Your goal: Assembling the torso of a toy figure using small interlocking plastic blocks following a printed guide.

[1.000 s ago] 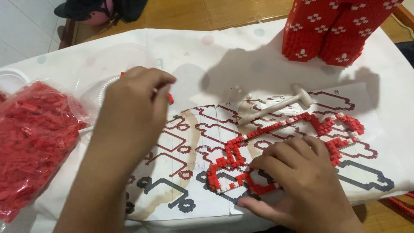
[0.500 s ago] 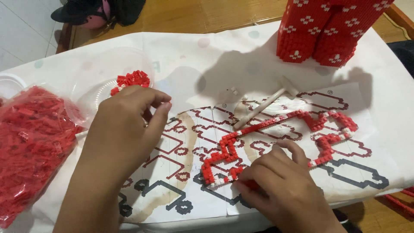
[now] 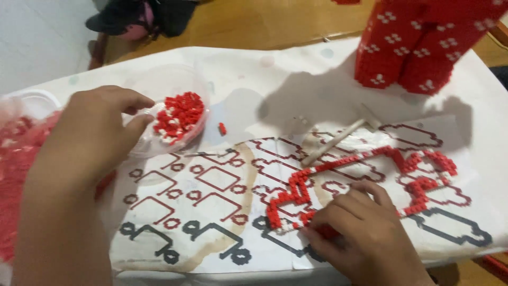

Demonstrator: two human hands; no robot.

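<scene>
My left hand [image 3: 98,132] hovers at the rim of a clear plastic bowl [image 3: 159,85] holding small red and white blocks [image 3: 178,114]; its fingers are curled together, and I cannot tell whether a block is pinched. My right hand [image 3: 360,230] rests palm down on a printed pattern sheet [image 3: 211,185], fingertips pressing on the lower left part of a flat red block assembly [image 3: 370,169]. A single loose red block [image 3: 223,128] lies beside the bowl.
A clear bag of red blocks [image 3: 16,175] lies at the left edge. A tall red block structure with white marks [image 3: 413,42] stands at the back right. A small white hammer-shaped tool [image 3: 338,139] lies on the sheet. A dark cap [image 3: 132,16] sits beyond the table.
My left hand moved left and up off the pattern sheet to the bowl of blocks. My right hand stayed pressing on the red assembly. The view shifted slightly.
</scene>
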